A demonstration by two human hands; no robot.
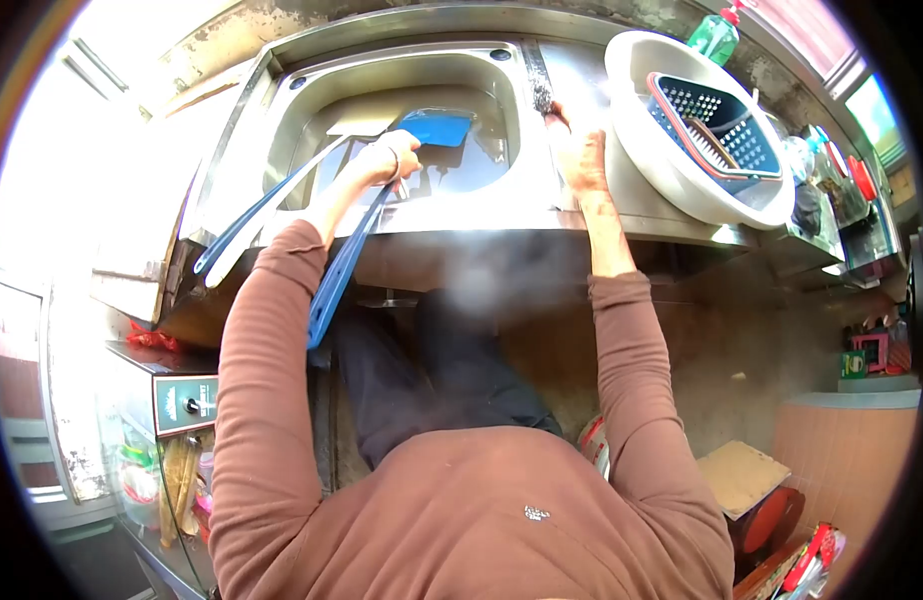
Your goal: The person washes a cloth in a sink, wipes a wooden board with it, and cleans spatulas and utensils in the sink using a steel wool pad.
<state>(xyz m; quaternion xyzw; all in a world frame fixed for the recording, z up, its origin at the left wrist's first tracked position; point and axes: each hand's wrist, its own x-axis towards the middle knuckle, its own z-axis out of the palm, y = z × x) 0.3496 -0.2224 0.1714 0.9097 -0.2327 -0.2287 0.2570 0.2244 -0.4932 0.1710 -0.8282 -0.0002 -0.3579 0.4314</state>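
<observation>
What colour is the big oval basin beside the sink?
The basin is white, seen in the head view.

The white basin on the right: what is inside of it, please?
Inside the white basin sits a blue perforated basket, holding a brown brush. The basket hides the basin floor beneath it; anything there cannot be seen.

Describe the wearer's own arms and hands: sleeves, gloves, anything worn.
Long, plain brown fabric left sleeve and right sleeve, wrinkled, ending on the forearms. Left hand and right hand are ungloved. A thin, pale band, apparently a bangle, circles the left wrist.
</observation>
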